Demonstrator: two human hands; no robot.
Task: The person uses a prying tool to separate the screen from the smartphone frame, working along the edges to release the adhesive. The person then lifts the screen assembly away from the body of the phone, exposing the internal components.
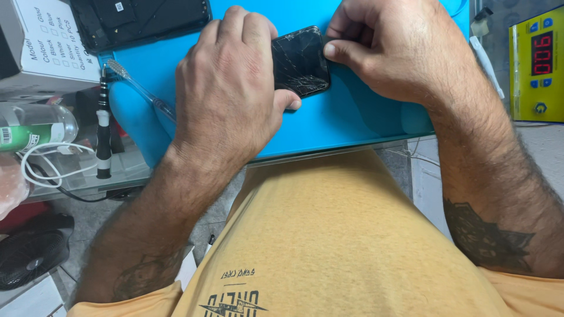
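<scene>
- Phone [301, 61], black and with its glass badly cracked, lies flat on the blue work mat [352, 120], held between both hands.
- Left hand [226, 94] curls over the phone's left end: fingers wrapped across the top, thumb tip tucked under the near edge, so it is clamped on the device.
- Right hand [393, 50] pinches the phone's opposite edge, thumb pressed against the side of the glass and the other fingers folded behind it.
- Judging from how things lie, the work looks to be at an early stage: the cracked glass is still seated on the body, with no gap or lifted corner that I can make out, and no tool is in either hand.
- Just left of the left wrist a clear-handled toothbrush [141, 88] rests on the mat's edge; further out that way stands a black screwdriver [103, 126], untouched.
- Beyond the left knuckles lies a dark opened device [144, 20], and left of that a white cardboard box [47, 44].
- Further left and nearer the body: a clear plastic bottle [35, 126] on its side, a coiled white cable [50, 167], and a small black fan [29, 252] on the floor.
- Well to the right of the right forearm sits a yellow unit with a red digit display [537, 64].
- Mat overhangs a glass-topped bench; the person in an orange shirt [335, 235] sits close against it.
</scene>
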